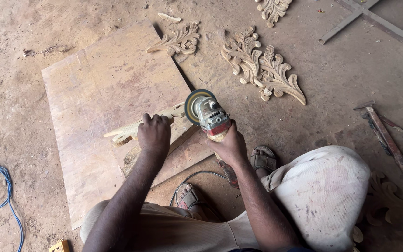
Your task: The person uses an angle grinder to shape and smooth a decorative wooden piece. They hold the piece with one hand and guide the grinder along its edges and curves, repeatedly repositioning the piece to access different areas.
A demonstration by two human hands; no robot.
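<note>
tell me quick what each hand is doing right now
Left hand: closed on the wood piece, pressing it to the board.
Right hand: closed on the grinder.

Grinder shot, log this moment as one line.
left hand: pressing carved piece on board | right hand: gripping grinder, disc beside piece | carvings on floor

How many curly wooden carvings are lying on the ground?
4: one small carving above the board, a big one beside it, one cut off at the top edge, one partly hidden by the knee.
</note>
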